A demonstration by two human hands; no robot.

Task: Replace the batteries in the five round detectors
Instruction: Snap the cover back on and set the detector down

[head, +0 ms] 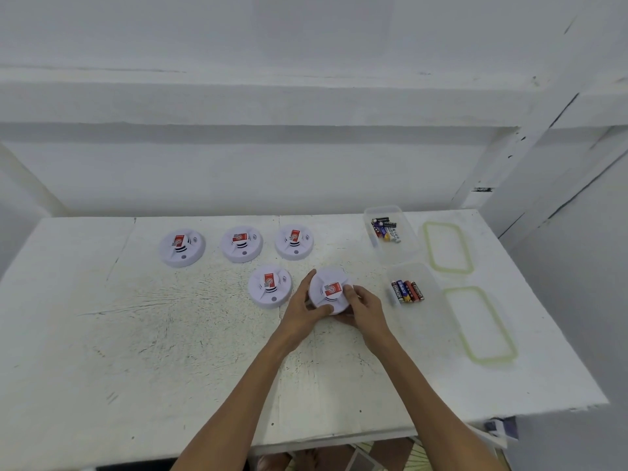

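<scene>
— Both hands clamp one unit: my left hand curls round its left rim with the thumb on the near edge, and my right hand pinches its right side with fingers tucked beneath.

— Where does that put it?

— The held detector is label up over the table. I can't tell whether it is lifted or resting. Taking it as my landmark, one more detector lies just to its left, and a row of three sits beyond it to the left, all face up.

— So which step is this?

— Opening, I'd judge, and on the first of the five, since none looks opened. The battery door isn't in view. It is probably underneath.

— And next?

— Turn it over or twist the back off, keeping one hand braced on the rim. Then pull out the old cells. To its right stands the near tub with batteries lined up. The far tub beyond holds a jumbled heap. I can't tell which lot is fresh. Two lids lie farther right.
</scene>
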